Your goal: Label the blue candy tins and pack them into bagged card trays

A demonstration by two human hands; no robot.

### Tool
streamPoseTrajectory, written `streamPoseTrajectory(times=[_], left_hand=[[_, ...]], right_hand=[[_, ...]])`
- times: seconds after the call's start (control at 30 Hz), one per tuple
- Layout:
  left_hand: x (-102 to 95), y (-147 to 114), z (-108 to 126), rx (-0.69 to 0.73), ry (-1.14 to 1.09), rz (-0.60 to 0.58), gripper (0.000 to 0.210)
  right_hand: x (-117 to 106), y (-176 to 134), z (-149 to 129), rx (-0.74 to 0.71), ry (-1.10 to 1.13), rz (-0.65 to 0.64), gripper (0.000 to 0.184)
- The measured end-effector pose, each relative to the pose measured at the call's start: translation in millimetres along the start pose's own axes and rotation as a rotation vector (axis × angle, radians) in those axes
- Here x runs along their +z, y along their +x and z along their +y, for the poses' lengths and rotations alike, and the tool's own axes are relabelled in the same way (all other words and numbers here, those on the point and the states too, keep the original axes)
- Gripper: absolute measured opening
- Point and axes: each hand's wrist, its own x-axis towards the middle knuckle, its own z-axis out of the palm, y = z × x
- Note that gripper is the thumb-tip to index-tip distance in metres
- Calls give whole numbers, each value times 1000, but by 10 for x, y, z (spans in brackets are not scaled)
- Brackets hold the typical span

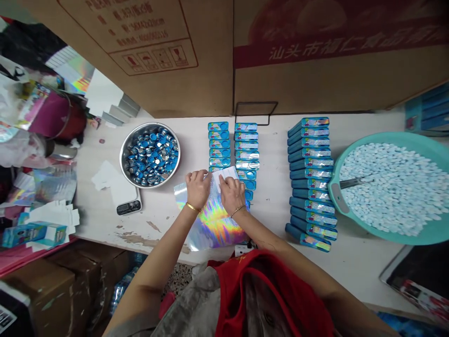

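A shiny rainbow holographic sheet (213,222) lies on the table under my hands. At its far end is a white paper part (228,173) with faint lines; I cannot tell if it is the sheet's folded back or a separate piece. My left hand (199,189), fingers curled, grips at the sheet's far left side. My right hand (233,193) is closed, its index finger and thumb at the white part. Just beyond them stand two columns of small blue tins, a left column (219,144) and a right column (247,145), with labels on many. My right hand partly covers the nearest ones.
A steel bowl (123,157) of blue and silver caps is at left, beside a small digital scale (129,207). At right stand a row of blue boxes (314,182) and a teal basin (430,152) of pale tablets with metal tongs (351,182). Large cartons (196,93) line the back.
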Motion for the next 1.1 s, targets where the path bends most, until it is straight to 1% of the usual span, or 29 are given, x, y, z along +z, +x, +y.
streamPoseTrajectory(times=[0.1, 0.2, 0.23, 0.3, 0.37, 0.43, 0.47, 0.53, 0.6, 0.63, 0.7, 0.83, 0.9, 1.0, 1.1], left_hand=[[-72, -162, 70, 29, -16, -4, 19], [-279, -399, 217, 15, -88, 7, 9], [-367, -472, 281, -9, -145, 27, 9], [-530, -565, 418, -101, -320, 112, 12], [-621, -554, 560, -238, -562, 220, 16], [-599, -443, 701, -366, -822, 275, 18], [-547, -363, 769, -411, -941, 276, 19], [-386, -189, 898, -458, -1136, 237, 21], [-202, -30, 1005, -480, -1237, 182, 22], [-120, 37, 1045, -484, -1235, 163, 20], [8, 150, 1097, -471, -1102, 147, 16], [147, 316, 1118, -398, -589, 161, 11], [199, 375, 1116, -376, -418, 155, 9], [260, 423, 1120, -351, -293, 122, 7], [272, 437, 1124, -355, -235, 101, 6]], right_hand=[[37, 5, -26, 23, 49, 24, 46], [24, 34, 18, 34, 181, 74, 44], [-1, 38, 49, 31, 263, 103, 43], [-94, 14, 133, 28, 493, 181, 42], [-238, -62, 233, 41, 746, 233, 50], [-403, -173, 327, 73, 935, 205, 57], [-480, -228, 368, 100, 996, 174, 56], [-603, -310, 445, 172, 1069, 148, 47], [-672, -327, 534, 242, 1089, 201, 36], [-688, -311, 590, 264, 1077, 236, 34], [-687, -243, 723, 277, 1008, 275, 34], [-610, -69, 1003, 276, 750, 253, 34], [-561, -2, 1101, 276, 608, 237, 32], [-476, 60, 1178, 270, 473, 216, 30], [-356, 78, 1194, 309, 529, 217, 31]])
